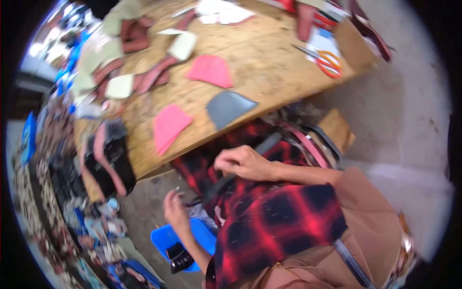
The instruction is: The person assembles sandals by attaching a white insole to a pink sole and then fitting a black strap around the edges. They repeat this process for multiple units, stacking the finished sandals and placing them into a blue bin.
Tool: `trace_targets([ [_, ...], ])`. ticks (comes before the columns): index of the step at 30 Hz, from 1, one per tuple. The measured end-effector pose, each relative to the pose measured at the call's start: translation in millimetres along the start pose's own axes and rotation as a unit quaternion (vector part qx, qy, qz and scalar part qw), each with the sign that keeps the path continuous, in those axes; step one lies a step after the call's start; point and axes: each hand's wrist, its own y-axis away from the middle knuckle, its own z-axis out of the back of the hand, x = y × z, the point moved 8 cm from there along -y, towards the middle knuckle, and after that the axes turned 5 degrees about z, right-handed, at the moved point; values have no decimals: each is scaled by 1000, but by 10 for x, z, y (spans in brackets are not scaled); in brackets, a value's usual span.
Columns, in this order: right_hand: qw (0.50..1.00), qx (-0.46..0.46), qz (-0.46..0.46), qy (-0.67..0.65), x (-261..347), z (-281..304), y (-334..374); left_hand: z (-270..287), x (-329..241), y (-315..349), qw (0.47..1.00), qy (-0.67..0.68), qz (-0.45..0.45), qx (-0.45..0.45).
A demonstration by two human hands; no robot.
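Observation:
Over my lap, my right hand (244, 163) is closed, its fingers curled down. Anything inside it is hidden. A dark grey strip (267, 143) runs slantwise beneath this hand over red and black plaid cloth (279, 216); whether they touch I cannot tell. Lower to the left, my left hand (176, 212) hangs in the air beside the table, smeared by motion. A tiny pale spot shows at its fingertips. Nearest on the table lie a dark grey curved piece (229, 109) and two pink curved pieces (169, 126), apart from both hands.
Orange-handled scissors (329, 65) lie near the right end of the wooden table (269, 62). Maroon and pale green pieces (156, 72) cover its left. Black and pink strips (108, 154) drape over the left edge. A blue plastic stool (161, 237) stands below my left hand.

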Motion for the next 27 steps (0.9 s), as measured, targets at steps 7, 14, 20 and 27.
trace_targets([
  [7,928,219,-211,-214,-227,-994,-158,-438,-1179,350,983,-114,-139,-46],
  [14,973,-74,177,131,247,-637,-364,-371,-629,573,972,-209,-103,-24],
  [20,912,335,-195,-137,228,-1084,-138,69,-981,428,978,-151,-83,-114],
  [27,993,50,89,61,468,-756,-581,-238,-1107,410,998,-29,-54,0],
])
